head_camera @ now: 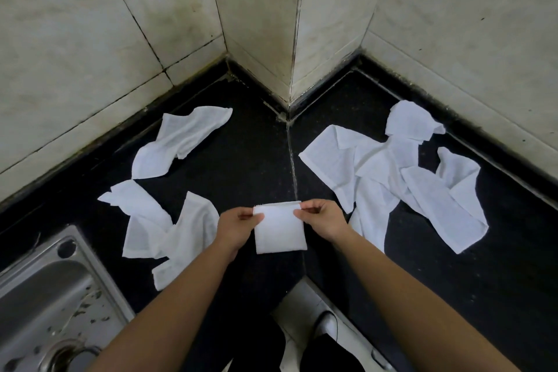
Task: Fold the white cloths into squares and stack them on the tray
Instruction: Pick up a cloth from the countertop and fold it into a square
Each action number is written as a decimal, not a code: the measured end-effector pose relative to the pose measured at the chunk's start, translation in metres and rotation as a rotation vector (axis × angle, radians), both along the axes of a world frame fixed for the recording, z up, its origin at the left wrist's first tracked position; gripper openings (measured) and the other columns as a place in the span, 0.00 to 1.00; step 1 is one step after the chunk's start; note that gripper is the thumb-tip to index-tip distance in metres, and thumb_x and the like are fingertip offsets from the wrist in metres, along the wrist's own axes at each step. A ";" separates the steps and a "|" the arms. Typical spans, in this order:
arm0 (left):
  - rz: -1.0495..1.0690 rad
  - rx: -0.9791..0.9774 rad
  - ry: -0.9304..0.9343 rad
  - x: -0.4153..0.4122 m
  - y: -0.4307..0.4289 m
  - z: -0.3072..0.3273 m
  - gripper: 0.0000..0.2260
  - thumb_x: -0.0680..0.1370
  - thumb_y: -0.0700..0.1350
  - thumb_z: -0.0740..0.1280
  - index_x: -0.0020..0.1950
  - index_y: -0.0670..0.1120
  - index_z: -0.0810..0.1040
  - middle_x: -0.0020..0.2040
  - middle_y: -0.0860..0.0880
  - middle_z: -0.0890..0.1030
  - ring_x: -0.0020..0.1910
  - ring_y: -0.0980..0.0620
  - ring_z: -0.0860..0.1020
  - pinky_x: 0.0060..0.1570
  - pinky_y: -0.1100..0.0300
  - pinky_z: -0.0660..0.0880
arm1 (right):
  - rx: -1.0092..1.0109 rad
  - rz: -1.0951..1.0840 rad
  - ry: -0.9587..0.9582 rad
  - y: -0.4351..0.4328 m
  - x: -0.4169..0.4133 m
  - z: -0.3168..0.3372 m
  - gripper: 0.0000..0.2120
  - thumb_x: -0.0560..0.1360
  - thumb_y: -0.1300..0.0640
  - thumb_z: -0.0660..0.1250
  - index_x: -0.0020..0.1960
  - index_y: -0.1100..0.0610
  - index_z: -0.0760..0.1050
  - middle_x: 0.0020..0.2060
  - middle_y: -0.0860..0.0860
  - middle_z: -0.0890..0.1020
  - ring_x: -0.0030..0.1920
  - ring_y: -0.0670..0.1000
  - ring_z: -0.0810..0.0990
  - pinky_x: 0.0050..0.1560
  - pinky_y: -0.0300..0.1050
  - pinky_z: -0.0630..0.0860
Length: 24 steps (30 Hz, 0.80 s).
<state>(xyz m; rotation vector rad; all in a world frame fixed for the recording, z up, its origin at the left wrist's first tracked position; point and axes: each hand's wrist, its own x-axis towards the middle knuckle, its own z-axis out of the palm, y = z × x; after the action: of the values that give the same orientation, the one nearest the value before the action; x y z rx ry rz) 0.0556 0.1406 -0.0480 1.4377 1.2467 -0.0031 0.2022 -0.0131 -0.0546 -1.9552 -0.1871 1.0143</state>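
A small folded white cloth [279,234] is held up above the black counter [250,160], near its front corner. My left hand [237,225] pinches its upper left corner and my right hand [321,219] pinches its upper right corner. The cloth hangs as a near square. Loose unfolded white cloths lie around it: one at the back left [181,140], crumpled ones at the left [169,229], and a pile of several at the right [389,178]. No tray is in view.
A steel sink [45,302] is set into the counter at the lower left. Tiled walls [271,24] form a protruding corner behind the counter. Below the counter's front notch I see floor and a white shoe [327,326].
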 end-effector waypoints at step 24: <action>-0.984 1.052 0.045 -0.035 0.009 -0.036 0.29 0.83 0.60 0.49 0.79 0.44 0.60 0.80 0.42 0.56 0.78 0.43 0.56 0.71 0.44 0.61 | -0.158 0.954 -1.143 -0.023 -0.015 -0.021 0.32 0.84 0.38 0.48 0.81 0.57 0.52 0.80 0.54 0.54 0.80 0.56 0.53 0.78 0.55 0.53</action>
<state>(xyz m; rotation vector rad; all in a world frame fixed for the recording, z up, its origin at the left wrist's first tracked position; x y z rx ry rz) 0.0205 0.1494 -0.0835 2.8562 0.3959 -0.0531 0.1877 -0.0359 -0.0754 -2.4031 -1.8278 0.2729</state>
